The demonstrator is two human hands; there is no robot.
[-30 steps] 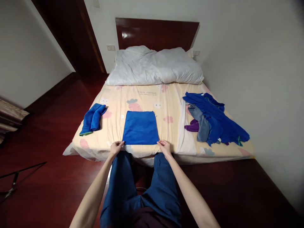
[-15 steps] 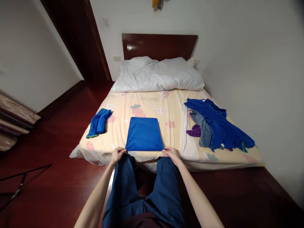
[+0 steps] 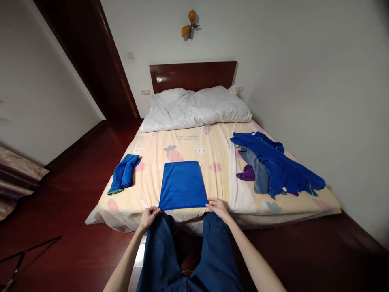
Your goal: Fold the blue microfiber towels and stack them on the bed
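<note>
A blue towel (image 3: 183,185) lies flat in a near-square at the front edge of the bed. My left hand (image 3: 149,216) pinches its near left corner between thumb and fingers. At the near right corner, my right hand (image 3: 218,207) has the cloth pinched the same way. To the left rests a pair of rolled blue towels (image 3: 124,174), one showing a green edge. On the right side of the bed lies a loose heap of blue cloths (image 3: 278,164), with a grey cloth (image 3: 260,170) and a purple cloth (image 3: 247,173) poking out.
The bed's patterned sheet (image 3: 217,150) spreads under everything. A pale quilt (image 3: 197,107) is bunched before the dark wooden headboard (image 3: 194,76). A thin black metal frame (image 3: 22,255) stands on the red floor at lower left, and a curtain (image 3: 18,178) hangs at the left.
The camera view has tilted up, so the bed sits lower and the wall lamp shows whole. Both hands stay at the towel's near corners, and the towel remains flat.
</note>
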